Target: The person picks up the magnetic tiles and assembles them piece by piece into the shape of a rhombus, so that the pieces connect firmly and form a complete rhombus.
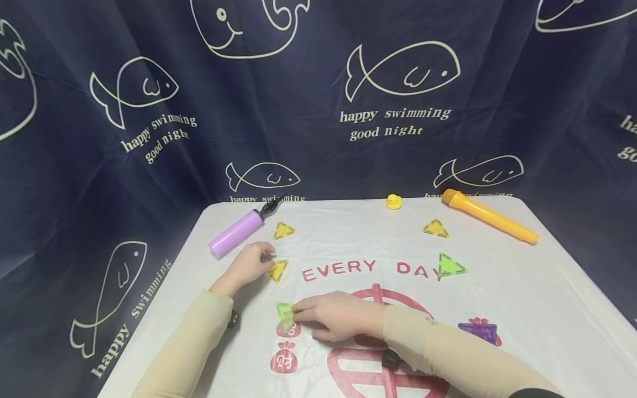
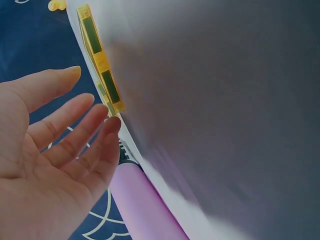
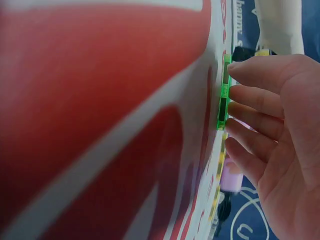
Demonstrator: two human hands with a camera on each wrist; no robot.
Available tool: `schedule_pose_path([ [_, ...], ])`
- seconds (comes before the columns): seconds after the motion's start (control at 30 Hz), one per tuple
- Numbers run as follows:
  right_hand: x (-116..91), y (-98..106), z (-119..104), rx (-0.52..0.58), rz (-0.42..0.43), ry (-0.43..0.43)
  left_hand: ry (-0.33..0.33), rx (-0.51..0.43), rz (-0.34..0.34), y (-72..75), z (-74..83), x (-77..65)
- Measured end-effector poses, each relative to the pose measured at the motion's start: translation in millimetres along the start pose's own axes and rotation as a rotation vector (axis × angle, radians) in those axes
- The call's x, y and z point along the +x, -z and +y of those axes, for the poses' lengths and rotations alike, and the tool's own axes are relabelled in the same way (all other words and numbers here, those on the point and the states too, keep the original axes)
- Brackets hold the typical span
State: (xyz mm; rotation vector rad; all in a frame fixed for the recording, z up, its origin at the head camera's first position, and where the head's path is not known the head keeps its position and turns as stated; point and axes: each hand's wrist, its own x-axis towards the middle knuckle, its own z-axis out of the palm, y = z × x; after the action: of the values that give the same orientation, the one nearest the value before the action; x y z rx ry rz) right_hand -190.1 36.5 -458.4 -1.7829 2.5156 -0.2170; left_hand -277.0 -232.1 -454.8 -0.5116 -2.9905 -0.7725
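Observation:
On the left of the white-covered table, my left hand (image 1: 249, 265) hovers beside a yellow see-through triangular tile (image 1: 280, 271), fingers loosely bent and thumb apart. The left wrist view shows nothing in that hand, and a yellow tile (image 2: 102, 60) past its fingertips. Nearer me, my right hand (image 1: 338, 316) reaches left with extended fingers to a green triangular tile (image 1: 284, 309). Its fingertips are right at the edge of this green tile (image 3: 224, 95) in the right wrist view, the palm holding nothing. Part of the tile overlaps a red printed pouch (image 1: 288, 330).
Further back lie two yellow triangular tiles, one left (image 1: 284, 230) and one right (image 1: 436, 228). A green tile (image 1: 452, 266) and a purple tile (image 1: 480, 333) are on the right. A purple hand pump (image 1: 236, 234), a rubber duck (image 1: 393, 202) and an orange tube (image 1: 490, 215) line the back.

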Motion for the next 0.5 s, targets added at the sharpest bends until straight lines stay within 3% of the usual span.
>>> schedule_pose_path([
  [0.2,-21.4,2.2,13.0,0.051,-0.012,-0.086,0.082,0.037,-0.052,-1.2,-1.0,0.3],
  [0.33,-37.0,3.8,23.5,0.089,-0.007,-0.145,0.089,0.049,-0.075,-0.3,0.3,1.0],
  [0.5,-54.9,5.4,36.1,0.06,0.033,-0.182,0.087,0.055,-0.092,-0.1,3.0,3.0],
])
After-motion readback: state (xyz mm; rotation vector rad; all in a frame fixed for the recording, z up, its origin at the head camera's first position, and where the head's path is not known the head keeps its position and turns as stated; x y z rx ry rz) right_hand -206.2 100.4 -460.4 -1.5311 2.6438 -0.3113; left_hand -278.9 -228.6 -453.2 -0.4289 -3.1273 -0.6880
